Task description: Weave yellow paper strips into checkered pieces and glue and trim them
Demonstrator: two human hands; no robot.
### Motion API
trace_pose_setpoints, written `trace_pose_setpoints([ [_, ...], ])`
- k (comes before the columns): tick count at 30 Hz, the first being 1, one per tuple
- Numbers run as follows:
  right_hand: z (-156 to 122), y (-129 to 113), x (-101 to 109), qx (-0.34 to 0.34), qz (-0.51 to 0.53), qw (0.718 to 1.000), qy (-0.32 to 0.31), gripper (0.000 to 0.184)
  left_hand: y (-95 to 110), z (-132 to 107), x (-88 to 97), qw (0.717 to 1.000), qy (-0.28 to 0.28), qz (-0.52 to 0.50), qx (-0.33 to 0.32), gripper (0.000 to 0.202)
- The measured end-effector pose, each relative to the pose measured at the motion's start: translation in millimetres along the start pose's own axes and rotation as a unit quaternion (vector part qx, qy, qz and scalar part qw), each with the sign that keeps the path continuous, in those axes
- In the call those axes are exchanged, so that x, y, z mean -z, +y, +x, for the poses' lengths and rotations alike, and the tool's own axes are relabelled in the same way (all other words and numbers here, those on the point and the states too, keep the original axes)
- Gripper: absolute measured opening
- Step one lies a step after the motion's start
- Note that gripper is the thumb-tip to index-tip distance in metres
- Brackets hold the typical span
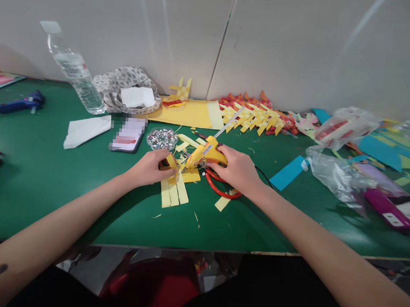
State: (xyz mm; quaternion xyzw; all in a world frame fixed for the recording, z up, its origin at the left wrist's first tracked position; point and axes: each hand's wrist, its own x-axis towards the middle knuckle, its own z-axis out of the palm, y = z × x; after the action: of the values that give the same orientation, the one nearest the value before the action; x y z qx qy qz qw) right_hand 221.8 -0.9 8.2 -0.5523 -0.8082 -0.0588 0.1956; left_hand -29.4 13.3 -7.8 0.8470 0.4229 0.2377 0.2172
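My right hand (237, 167) is wrapped round a yellow hot glue gun (204, 154), whose nozzle points down and left. A clear glue stick (230, 122) juts from its back end. My left hand (156, 168) pinches a strip of yellow paper (171, 163) close to the nozzle. Below it lies a pale yellow paper piece cut into strips (174, 194). Red-handled scissors (220, 187) rest under the glue gun, their blades partly hidden. A round clear dish of small googly eyes (162, 139) sits just beyond my left hand.
A phone (127, 136), a white tissue (87, 130) and a water bottle (73, 69) stand or lie at left. Woven yellow paper fish (255, 117) line the wall. Plastic bags (340, 174) and blue paper (290, 172) are at right. A blue glue gun (19, 104) lies far left.
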Motion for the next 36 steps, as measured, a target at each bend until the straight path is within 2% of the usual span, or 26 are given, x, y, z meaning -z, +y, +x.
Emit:
trace_pose_setpoints([
  [15, 0.6, -3.8, 6.8, 0.001, 0.002, 1.000, -0.002, 0.032, 0.4, -0.3, 0.1, 1.000, 0.000, 0.004, 0.006, 0.012],
  [25, -1.9, -1.1, 3.2, -0.004, -0.008, 0.999, 0.033, 0.039, -0.3, -0.1, 0.6, 1.000, -0.005, 0.005, 0.005, 0.014],
  [36, -2.6, -0.9, 0.9, -0.003, -0.016, 1.000, 0.026, 0.038, -0.2, -0.3, 0.4, 1.000, -0.004, 0.001, 0.006, 0.012],
])
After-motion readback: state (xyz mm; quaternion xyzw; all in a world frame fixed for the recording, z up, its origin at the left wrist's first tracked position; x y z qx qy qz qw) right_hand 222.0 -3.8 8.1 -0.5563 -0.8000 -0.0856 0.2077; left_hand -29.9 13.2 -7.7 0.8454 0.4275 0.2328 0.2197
